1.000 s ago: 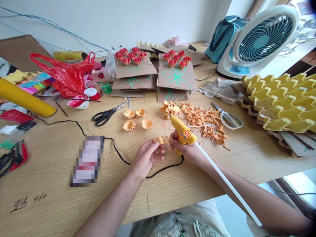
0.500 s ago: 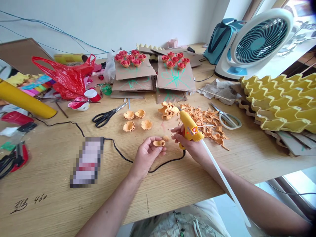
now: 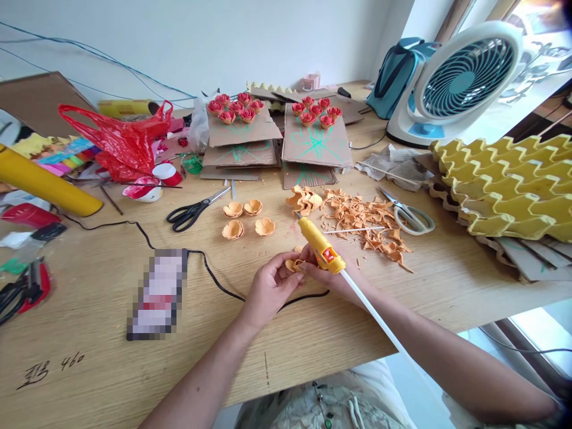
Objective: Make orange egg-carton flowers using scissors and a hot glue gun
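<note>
Left hand (image 3: 270, 286) pinches petal (image 3: 292, 264); right hand (image 3: 329, 279) grips glue gun (image 3: 319, 246) — clear of desk edge (image 3: 313, 357).

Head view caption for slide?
Left hand holds an orange paper cup; right hand grips a glue gun beside it.

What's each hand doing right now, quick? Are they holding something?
Left hand: closed, pinching a small orange petal cup.
Right hand: closed around the yellow glue gun, fingertips touching the same cup.
</note>
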A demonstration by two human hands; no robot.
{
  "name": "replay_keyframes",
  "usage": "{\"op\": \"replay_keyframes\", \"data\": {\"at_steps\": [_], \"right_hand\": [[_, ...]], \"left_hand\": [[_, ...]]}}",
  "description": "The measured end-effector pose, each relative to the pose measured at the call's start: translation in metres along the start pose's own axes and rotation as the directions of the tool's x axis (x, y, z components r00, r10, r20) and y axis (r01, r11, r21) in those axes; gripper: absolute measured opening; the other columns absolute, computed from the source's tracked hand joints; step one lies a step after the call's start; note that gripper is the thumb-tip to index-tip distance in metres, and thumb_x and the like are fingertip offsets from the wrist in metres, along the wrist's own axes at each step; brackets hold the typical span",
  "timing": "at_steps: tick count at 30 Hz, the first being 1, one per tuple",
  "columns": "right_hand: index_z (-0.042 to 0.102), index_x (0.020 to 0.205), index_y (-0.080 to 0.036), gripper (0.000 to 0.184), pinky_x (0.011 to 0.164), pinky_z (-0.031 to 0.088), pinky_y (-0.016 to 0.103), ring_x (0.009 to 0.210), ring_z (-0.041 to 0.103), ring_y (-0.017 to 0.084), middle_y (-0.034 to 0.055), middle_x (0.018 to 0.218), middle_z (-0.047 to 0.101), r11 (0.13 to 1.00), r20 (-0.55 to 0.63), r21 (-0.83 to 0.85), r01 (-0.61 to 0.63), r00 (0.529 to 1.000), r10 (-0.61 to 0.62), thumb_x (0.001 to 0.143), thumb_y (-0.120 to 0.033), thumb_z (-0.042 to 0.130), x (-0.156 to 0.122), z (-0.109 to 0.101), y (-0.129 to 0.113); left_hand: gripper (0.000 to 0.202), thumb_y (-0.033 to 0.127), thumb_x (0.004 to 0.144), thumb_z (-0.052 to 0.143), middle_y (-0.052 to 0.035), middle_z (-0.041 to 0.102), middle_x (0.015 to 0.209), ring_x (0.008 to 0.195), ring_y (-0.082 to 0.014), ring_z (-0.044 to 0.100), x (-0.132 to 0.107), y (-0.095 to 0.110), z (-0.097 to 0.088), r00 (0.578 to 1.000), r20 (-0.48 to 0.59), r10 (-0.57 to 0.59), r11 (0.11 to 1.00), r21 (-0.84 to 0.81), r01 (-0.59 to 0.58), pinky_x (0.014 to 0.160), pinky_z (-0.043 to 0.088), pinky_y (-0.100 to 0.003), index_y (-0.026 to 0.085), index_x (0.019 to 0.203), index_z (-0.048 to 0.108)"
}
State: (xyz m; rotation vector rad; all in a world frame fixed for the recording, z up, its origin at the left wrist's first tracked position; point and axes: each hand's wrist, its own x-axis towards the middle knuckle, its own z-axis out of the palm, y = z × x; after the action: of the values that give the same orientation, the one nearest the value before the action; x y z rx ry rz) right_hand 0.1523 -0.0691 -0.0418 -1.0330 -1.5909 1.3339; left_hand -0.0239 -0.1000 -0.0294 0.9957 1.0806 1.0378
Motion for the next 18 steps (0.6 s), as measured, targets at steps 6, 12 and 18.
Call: {"op": "replay_keyframes", "data": {"at_steps": [6, 12, 18], "right_hand": [[0.060, 0.091, -0.024, 0.018, 0.062, 0.045, 0.030, 0.068, 0.056, 0.015, -0.0014, 0.078, 0.060, 0.999, -0.071, 0.034, 0.021, 0.997, -0.018, 0.083, -0.035, 0.072, 0.002, -0.003, -0.008], [0.048, 0.075, -0.026, 0.022, 0.051, 0.040, 0.031, 0.059, 0.045, 0.015, -0.0002, 0.071, 0.053, 0.982, -0.270, 0.186, 0.029, 0.963, 0.023, 0.086, -0.039, 0.063, 0.005, -0.016, -0.028], [0.046, 0.074, -0.027, 0.022, 0.052, 0.040, 0.033, 0.059, 0.044, 0.015, 0.0006, 0.073, 0.052, 0.973, -0.276, 0.220, 0.066, 0.961, -0.002, 0.085, -0.036, 0.063, 0.001, -0.019, -0.037]], "left_hand": [[0.015, 0.026, 0.082, 0.072, 0.0004, 0.068, 0.079, 0.063, -0.0119, 0.059, 0.004, -0.001, -0.010, 0.982, -0.073, 0.176, 0.903, 0.409, -0.131, 0.061, 0.050, -0.022, 0.020, 0.095, 0.070], [0.012, 0.023, 0.082, 0.067, -0.0005, 0.065, 0.082, 0.070, -0.0150, 0.058, 0.021, -0.005, -0.018, 0.951, -0.150, 0.270, 0.799, 0.586, -0.134, 0.064, 0.047, -0.023, 0.022, 0.094, 0.064], [0.020, 0.010, 0.069, 0.071, -0.0042, 0.062, 0.093, 0.080, -0.0194, 0.057, 0.048, 0.005, 0.005, 0.947, 0.035, 0.321, 0.583, 0.780, -0.226, 0.076, 0.049, -0.031, 0.020, 0.085, 0.064]]}}
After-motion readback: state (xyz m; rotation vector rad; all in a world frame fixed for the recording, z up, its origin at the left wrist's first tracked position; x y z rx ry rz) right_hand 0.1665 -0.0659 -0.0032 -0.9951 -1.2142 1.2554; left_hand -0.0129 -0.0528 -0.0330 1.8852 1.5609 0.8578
